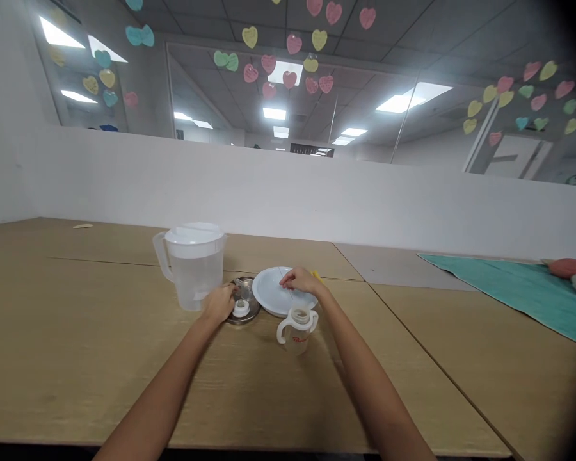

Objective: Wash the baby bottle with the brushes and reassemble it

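Note:
My left hand (219, 304) is at the left side of a small round metal tray (248, 316), its fingers curled over the rim beside a clear plastic cap (243, 289). What those fingers grip, if anything, is hidden. A white bottle collar (240, 309) lies on the tray. Over a white plate (267, 288), my right hand (300, 280) is closed in a pinch; a thin line shows at its fingertips, too fine to name. In front of the plate stands a two-handled baby bottle (297, 336), upright with its top uncovered.
A clear pitcher with a white lid (195, 266) stands left of the tray. Something yellow (317, 276) shows behind my right wrist. A green cloth (513, 288) lies at the right, a red item (570, 267) on it. The white wall (288, 192) bounds the table's back.

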### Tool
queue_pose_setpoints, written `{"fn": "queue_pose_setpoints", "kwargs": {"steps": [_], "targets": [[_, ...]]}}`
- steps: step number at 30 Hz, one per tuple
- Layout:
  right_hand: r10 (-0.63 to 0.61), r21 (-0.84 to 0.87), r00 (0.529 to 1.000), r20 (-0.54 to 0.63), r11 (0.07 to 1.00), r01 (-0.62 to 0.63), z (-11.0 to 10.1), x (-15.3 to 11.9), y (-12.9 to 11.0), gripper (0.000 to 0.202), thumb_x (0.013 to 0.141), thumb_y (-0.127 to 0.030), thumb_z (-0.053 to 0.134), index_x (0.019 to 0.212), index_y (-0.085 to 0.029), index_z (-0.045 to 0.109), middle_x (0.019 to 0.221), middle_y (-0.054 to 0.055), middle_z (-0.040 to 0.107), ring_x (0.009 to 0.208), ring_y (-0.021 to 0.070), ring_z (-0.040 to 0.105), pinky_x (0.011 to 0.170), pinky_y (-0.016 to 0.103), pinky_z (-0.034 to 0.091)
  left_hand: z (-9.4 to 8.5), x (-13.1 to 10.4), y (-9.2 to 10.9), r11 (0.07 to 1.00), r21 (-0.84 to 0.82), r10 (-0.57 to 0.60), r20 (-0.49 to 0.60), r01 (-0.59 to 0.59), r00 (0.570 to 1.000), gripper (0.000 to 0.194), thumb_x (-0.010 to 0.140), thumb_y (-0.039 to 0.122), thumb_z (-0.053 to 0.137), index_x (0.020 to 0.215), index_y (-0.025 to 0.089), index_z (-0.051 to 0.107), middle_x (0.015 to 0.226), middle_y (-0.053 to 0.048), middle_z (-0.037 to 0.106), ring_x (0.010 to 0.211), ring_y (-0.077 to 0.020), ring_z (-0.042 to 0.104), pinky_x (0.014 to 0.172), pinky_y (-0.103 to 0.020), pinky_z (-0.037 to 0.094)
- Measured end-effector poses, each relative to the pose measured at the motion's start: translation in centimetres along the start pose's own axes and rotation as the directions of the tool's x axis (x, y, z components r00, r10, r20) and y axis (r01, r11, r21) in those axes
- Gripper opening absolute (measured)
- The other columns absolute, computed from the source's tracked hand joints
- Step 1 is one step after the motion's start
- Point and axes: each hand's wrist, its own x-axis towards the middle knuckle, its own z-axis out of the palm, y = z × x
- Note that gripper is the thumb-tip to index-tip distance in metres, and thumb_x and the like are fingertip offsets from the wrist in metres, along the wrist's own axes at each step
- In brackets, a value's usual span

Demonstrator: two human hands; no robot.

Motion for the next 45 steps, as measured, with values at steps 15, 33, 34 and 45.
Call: {"fn": "queue_pose_setpoints", "kwargs": {"steps": [15, 33, 34, 45], "targets": [[-0.121, 0.135, 0.952, -0.282, 0.977, 0.164, -4.7, -2.4, -3.1, 0.017, 0.069, -0.009, 0.054, 0.078, -0.011, 0.068, 0.069, 0.004, 0.065, 0.057, 0.0076, 0.053, 0.056, 0.018, 0.043, 0.0, 0.9, 1.1, 0.996, 0.081, -0.053, 0.139, 0.042, 0.989, 0.029, 0.080, 0.015, 0.041, 0.095, 0.014, 0.066, 0.099, -0.017, 0.065, 0.093, -0.0281, 0.062, 0.076, -0.036, 0.047], [-0.123, 0.131, 0.936, -0.331, 0.976, 0.175, -5.8, -4.1, -4.5, 0.017, 0.069, -0.009, 0.050, 0.078, -0.011, 0.064, 0.071, 0.005, 0.063, 0.056, 0.0072, 0.052, 0.056, 0.020, 0.044, -4.6, -0.3, 2.6, 0.931, -0.362, -0.203, -0.439, 0.034, 0.875, 0.025, 0.078, 0.034, 0.051, 0.094, 0.019, 0.062, 0.080, -0.002, 0.068, 0.070, -0.0168, 0.062, 0.061, -0.023, 0.042], [-0.138, 0.134, 0.931, -0.338, 0.972, 0.193, -5.9, -4.1, -4.4, 0.016, 0.068, -0.009, 0.049, 0.078, -0.011, 0.062, 0.071, 0.004, 0.063, 0.056, 0.0076, 0.052, 0.056, 0.020, 0.044, -4.8, -0.3, 2.9, 0.916, -0.402, -0.197, -0.491, -0.020, 0.849, 0.025, 0.077, 0.032, 0.051, 0.095, 0.018, 0.061, 0.082, -0.002, 0.067, 0.071, -0.0157, 0.062, 0.062, -0.022, 0.043], [-0.260, 0.151, 0.880, -0.398, 0.927, 0.342, -5.8, -6.5, -8.5, 0.027, 0.068, -0.020, 0.058, 0.094, -0.018, 0.051, 0.071, 0.000, 0.065, 0.072, 0.0119, 0.059, 0.070, 0.025, 0.046, -0.2, -0.4, 8.7, 0.835, -0.414, 0.169, -0.433, -0.362, 0.885, 0.023, 0.080, 0.018, 0.045, 0.090, 0.018, 0.065, 0.093, -0.006, 0.059, 0.089, -0.0174, 0.055, 0.082, -0.027, 0.043]]}}
